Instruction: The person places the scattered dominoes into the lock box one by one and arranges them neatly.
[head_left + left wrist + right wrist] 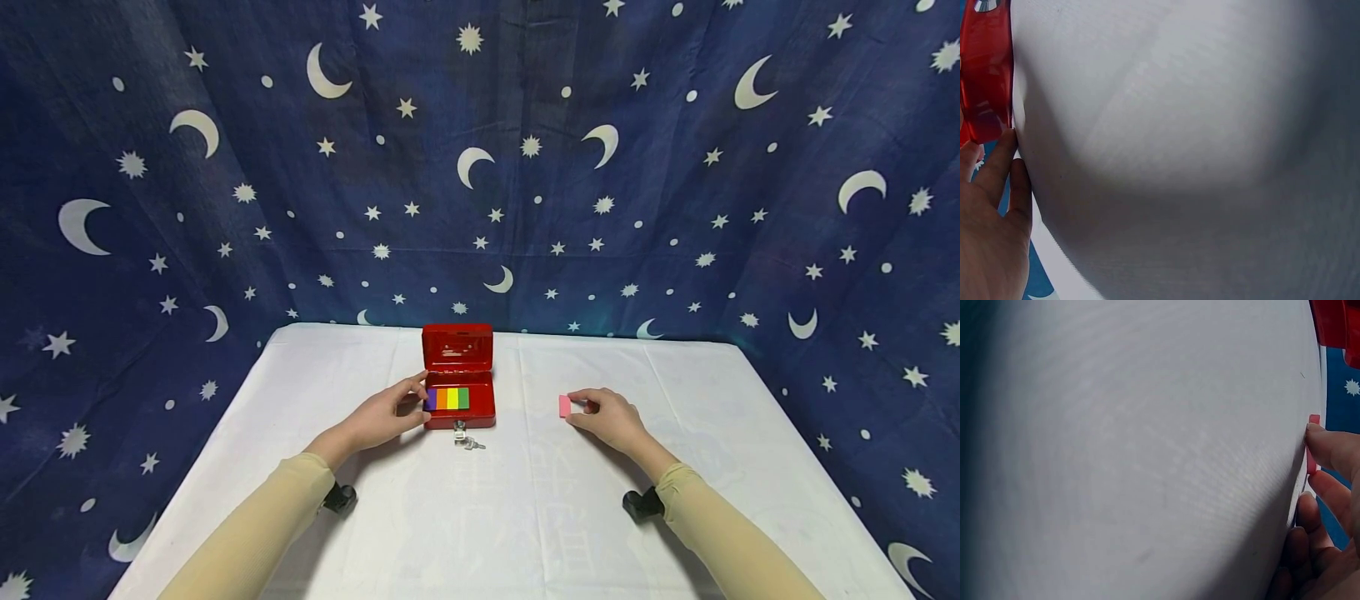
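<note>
A small red cash box [481, 414] stands with its lid [457, 332] raised. Inside, a row of flat blocks runs purple [431, 401], orange [442, 399], yellow [452, 399] and green [463, 398]. My left hand [386, 414] grips the box's left end, with the thumb near the front corner and a finger toward the hinge. In the left wrist view, fingers [999, 169] reach the red wall. To the right of the box, my right hand [613, 421] pinches a pink block [564, 407] between thumb and index finger, low over the table.
Small keys [474, 444] lie in front of the box by its silver latch [460, 431]. A white cloth covers the table [480, 533]. Behind it hangs a dark blue curtain [525, 275] with moons and stars. Each wrist wears a black camera mount [642, 505].
</note>
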The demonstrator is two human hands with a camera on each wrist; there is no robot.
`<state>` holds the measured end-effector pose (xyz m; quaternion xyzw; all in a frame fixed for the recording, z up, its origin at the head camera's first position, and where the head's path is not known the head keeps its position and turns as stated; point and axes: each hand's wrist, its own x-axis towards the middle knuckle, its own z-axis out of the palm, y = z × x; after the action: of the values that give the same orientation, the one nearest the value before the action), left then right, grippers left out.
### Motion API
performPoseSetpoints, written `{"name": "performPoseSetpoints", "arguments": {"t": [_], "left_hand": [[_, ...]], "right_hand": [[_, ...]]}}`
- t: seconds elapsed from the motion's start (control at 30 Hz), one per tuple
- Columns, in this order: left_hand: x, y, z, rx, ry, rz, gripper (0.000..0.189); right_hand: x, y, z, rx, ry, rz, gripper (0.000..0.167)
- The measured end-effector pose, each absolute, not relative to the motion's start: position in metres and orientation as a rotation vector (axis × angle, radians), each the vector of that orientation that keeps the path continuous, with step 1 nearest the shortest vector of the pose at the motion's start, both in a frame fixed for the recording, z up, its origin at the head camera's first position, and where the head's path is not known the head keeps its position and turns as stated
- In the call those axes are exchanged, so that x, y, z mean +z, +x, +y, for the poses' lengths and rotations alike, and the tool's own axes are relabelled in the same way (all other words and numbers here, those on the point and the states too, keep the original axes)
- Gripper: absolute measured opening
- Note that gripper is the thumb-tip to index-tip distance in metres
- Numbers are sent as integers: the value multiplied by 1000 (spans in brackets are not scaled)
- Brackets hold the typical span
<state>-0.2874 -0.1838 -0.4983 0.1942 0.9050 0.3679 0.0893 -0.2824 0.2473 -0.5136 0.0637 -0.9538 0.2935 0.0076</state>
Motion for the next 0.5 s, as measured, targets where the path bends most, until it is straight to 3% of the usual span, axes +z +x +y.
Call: {"name": "performPoseSetpoints", "arguments": {"t": [0.5], "left_hand": [[-497, -286, -183, 1100, 565, 2690, 26]], "right_hand": [[-514, -284, 247, 938, 197, -2982, 45]]}}
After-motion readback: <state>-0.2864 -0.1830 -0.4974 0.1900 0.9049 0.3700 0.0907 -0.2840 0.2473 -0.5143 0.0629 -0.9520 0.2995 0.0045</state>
